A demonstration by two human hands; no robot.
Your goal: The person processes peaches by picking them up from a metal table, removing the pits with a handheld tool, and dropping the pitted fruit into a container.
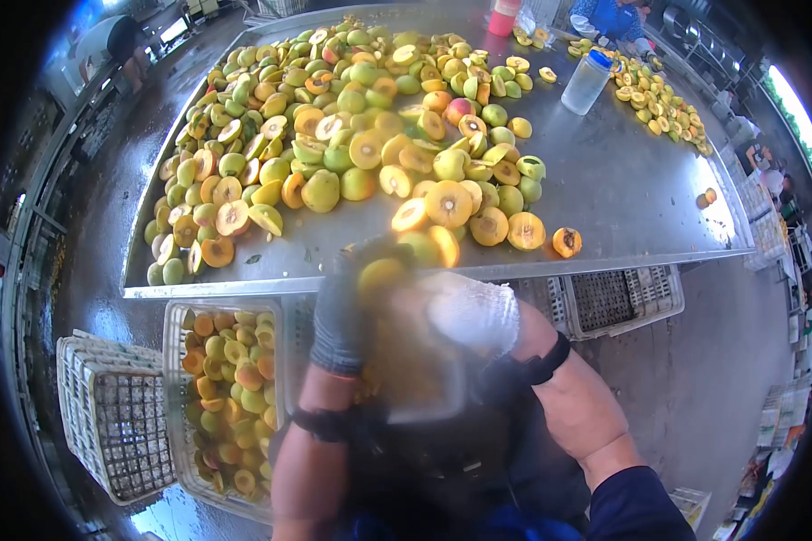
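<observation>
My left hand [338, 311] wears a dark glove and holds a yellow-green fruit [381, 273] just below the metal table's front edge [271, 287]. My right hand [472, 309], in a white glove, is closed close beside that fruit; whatever it grips is lost in motion blur. Both hands are blurred. On the table lies a large heap of halved and whole yellow-green fruits [352, 135], and the nearest halves [448, 204] sit just beyond my hands.
A white crate [228, 397] of fruit stands under the table at left, next to an empty crate [113, 415]. Another empty crate [615, 299] is at right. A plastic bottle [586, 81] and a second fruit pile [659, 99] lie far right, by a person in blue [609, 18].
</observation>
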